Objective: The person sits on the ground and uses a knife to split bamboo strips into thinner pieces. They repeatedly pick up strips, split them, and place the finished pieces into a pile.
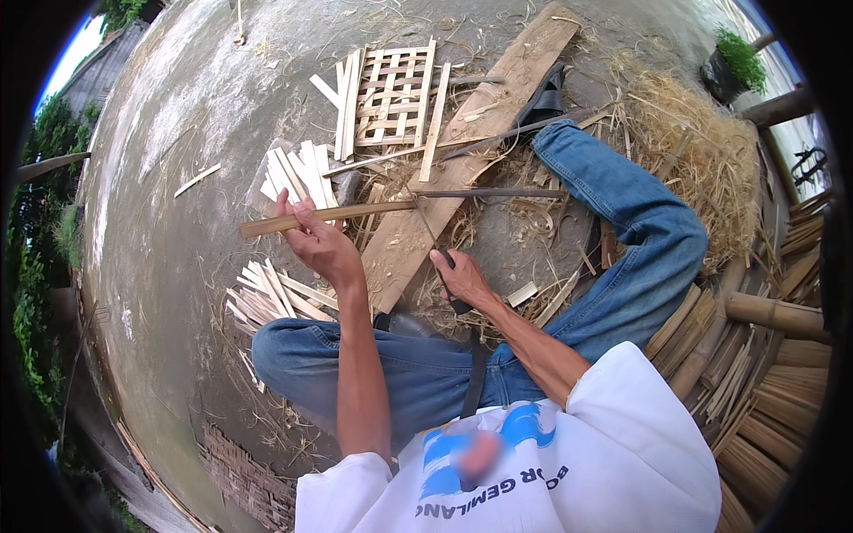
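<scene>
My left hand [327,250] is closed round the left part of a flat bamboo strip [373,210], with the fingers beneath it. The strip lies roughly level and reaches right, over a wooden plank [511,75]. In my right hand [466,279] is a knife [432,226], gripped by its dark handle. Its thin blade points up and away from me, and the upper part meets or crosses the strip's right end. Whether the edge is cutting into the strip is too small to tell. A long dark stick [493,193] continues rightward from near that point.
Beyond my left hand lies a woven bamboo panel [391,98]. Pale strips [298,173] rest nearer, with another bundle [271,291] by my left knee. Shavings [689,151] are heaped beyond my right leg, and split bamboo [755,417] is stacked at right.
</scene>
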The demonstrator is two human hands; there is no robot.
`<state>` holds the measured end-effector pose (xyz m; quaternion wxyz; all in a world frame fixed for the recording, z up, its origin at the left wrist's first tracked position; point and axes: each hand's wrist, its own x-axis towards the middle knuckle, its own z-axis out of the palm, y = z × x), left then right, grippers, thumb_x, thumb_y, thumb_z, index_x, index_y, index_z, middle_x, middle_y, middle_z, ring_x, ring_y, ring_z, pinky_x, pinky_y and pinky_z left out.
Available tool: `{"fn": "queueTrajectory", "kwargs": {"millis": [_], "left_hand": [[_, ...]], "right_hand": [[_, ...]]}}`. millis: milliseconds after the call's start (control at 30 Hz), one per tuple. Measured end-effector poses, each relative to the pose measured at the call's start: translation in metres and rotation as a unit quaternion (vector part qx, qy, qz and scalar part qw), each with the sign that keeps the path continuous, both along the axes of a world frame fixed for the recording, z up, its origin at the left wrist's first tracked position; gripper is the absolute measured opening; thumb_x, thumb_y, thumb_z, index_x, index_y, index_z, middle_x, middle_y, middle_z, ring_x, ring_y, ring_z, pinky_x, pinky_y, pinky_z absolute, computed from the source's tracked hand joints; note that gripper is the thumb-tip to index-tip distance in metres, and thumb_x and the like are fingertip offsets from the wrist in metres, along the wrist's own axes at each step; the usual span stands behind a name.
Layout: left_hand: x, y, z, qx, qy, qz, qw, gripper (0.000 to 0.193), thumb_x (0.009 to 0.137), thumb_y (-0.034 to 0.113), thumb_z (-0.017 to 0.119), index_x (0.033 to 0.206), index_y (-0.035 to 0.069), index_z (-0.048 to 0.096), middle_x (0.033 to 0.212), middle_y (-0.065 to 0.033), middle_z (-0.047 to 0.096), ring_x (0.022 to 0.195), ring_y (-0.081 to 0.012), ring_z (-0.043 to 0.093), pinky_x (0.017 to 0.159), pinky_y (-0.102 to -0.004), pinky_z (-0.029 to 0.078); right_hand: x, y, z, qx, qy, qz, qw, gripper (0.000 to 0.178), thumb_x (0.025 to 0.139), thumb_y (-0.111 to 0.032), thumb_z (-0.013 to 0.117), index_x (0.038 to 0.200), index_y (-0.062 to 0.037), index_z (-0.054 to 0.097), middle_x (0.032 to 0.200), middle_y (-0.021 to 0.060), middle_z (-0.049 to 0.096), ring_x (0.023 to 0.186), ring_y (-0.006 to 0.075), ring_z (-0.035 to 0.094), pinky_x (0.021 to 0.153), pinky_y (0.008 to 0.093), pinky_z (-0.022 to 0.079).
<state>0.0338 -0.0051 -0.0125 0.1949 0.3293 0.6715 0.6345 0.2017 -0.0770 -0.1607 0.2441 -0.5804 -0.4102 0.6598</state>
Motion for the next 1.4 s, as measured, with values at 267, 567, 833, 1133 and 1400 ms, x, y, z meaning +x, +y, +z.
{"fn": "queueTrajectory", "kwargs": {"millis": [267, 567, 833, 1133, 1400], "left_hand": [[-0.028, 0.009, 0.015, 0.024, -0.038, -0.041, 0.998, 0.039, 0.110, 0.028, 0.037, 0.138, 0.003, 0.047, 0.107, -0.0192, 0.070, 0.089, -0.0244, 0.073, 0.074, -0.0310, 0.061], [-0.044, 0.005, 0.018, -0.090, -0.181, -0.199, 0.959, 0.049, 0.105, 0.036, 0.052, 0.138, 0.001, 0.045, 0.112, -0.0197, 0.068, 0.087, -0.0277, 0.074, 0.065, -0.0355, 0.064], [-0.046, 0.012, 0.007, -0.098, -0.100, -0.125, 0.982, 0.074, 0.100, 0.043, 0.060, 0.155, 0.004, 0.027, 0.144, -0.0280, 0.046, 0.136, -0.0363, 0.046, 0.107, -0.0480, 0.046], [-0.045, 0.017, 0.008, -0.159, -0.107, -0.150, 0.970, 0.061, 0.104, 0.036, 0.056, 0.152, 0.005, 0.035, 0.140, -0.0230, 0.053, 0.124, -0.0250, 0.057, 0.096, -0.0371, 0.053], [-0.037, 0.017, 0.014, -0.144, -0.102, -0.181, 0.968, 0.054, 0.103, 0.031, 0.058, 0.146, 0.002, 0.046, 0.127, -0.0201, 0.064, 0.113, -0.0239, 0.065, 0.093, -0.0350, 0.054]], "right_hand": [[0.016, -0.005, -0.041, 0.085, -0.166, 0.021, 0.982, 0.051, 0.100, -0.045, 0.054, 0.103, 0.0054, 0.060, 0.073, 0.0204, 0.063, 0.071, 0.0356, 0.067, 0.069, 0.0493, 0.052], [-0.018, 0.023, 0.044, 0.204, -0.021, 0.074, 0.976, 0.041, 0.101, -0.041, 0.058, 0.102, -0.0010, 0.066, 0.078, 0.0089, 0.066, 0.071, 0.0187, 0.066, 0.066, 0.0359, 0.053], [-0.032, 0.023, 0.017, 0.070, 0.004, -0.062, 0.996, 0.036, 0.104, -0.034, 0.054, 0.091, -0.0022, 0.063, 0.068, 0.0017, 0.060, 0.049, 0.0069, 0.055, 0.044, 0.0241, 0.046], [-0.073, 0.211, 0.050, 0.273, -0.228, -0.082, 0.931, 0.040, 0.093, -0.038, 0.064, 0.098, 0.0014, 0.060, 0.091, 0.0164, 0.063, 0.091, 0.0316, 0.065, 0.081, 0.0496, 0.050], [-0.021, 0.180, -0.030, 0.228, -0.379, -0.114, 0.890, 0.041, 0.082, -0.037, 0.074, 0.100, -0.0008, 0.063, 0.092, 0.0144, 0.065, 0.091, 0.0334, 0.065, 0.082, 0.0458, 0.051]]}}
